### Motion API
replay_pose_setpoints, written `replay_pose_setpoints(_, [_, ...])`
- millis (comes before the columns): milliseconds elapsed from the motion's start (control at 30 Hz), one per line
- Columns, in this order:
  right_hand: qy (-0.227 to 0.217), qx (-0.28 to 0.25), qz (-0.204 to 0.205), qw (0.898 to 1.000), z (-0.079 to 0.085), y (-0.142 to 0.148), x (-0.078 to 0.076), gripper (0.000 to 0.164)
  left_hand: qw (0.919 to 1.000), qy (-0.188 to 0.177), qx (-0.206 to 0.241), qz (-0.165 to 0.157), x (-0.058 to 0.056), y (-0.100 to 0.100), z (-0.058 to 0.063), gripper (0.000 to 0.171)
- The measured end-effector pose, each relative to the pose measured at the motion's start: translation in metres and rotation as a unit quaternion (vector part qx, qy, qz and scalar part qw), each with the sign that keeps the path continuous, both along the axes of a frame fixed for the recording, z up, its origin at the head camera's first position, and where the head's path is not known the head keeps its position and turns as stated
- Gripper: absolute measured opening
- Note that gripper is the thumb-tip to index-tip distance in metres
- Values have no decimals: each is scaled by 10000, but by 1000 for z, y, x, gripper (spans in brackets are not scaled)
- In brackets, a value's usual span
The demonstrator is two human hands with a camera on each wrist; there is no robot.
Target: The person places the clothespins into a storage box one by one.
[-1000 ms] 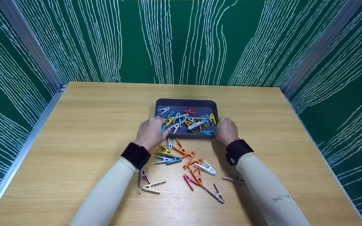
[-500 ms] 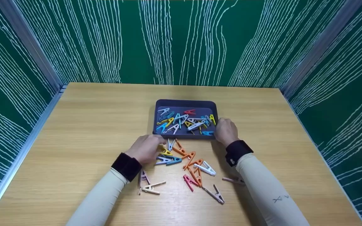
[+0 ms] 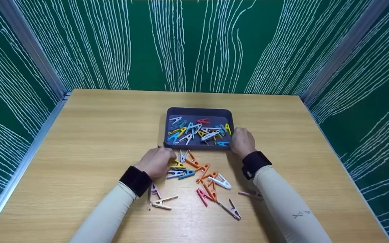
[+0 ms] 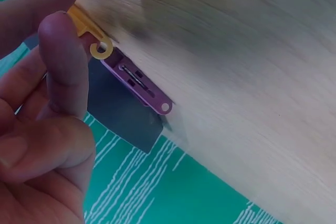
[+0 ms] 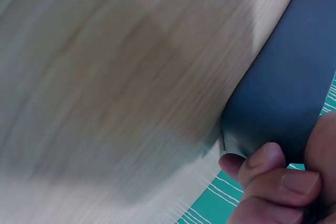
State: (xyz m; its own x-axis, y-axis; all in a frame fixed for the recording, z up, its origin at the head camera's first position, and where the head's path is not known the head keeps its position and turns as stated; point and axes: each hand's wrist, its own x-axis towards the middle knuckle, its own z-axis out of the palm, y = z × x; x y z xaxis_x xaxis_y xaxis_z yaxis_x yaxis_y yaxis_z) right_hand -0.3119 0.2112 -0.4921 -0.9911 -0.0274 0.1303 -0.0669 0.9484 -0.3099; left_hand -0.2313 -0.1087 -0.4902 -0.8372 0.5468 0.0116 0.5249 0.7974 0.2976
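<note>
A dark grey tray (image 3: 198, 147) holds a mix of clothespins (image 3: 209, 135). My right hand (image 3: 242, 141) grips its front right corner; in the right wrist view, curled fingers (image 5: 273, 179) lie against the end of the tray wall. My left hand (image 3: 155, 162) is just in front of the tray's left corner, beside a yellow clothespin (image 3: 178, 164). In the left wrist view its fingers are loosely bent, with a fingertip overlapping the yellow clothespin (image 4: 86, 27). A purple clothespin (image 4: 139, 82) lies past them, by the tray wall.
Orange clothespins (image 3: 203, 167) lie in front of the tray. Near them are blue (image 3: 186, 173), white (image 3: 221, 182) and pink-red ones (image 3: 203, 195). A cream clothespin (image 3: 162, 202) lies front left, and a pale pink one (image 3: 248, 193) by the right forearm. Green walls enclose the table.
My left hand has let go of the tray's left side and come back towards me, beside the yellow clothespin. The right hand has stayed at the tray corner.
</note>
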Motion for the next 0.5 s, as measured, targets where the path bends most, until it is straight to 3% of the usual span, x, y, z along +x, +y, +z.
replay_pose_setpoints(267, [46,0,75,10000,0,1,0,18,9992,-271,-5,283,2,-4,7,27])
replay_pose_setpoints(500, [66,24,53,10000,-2,1,0,19,9981,-494,189,331,3,-2,14,26])
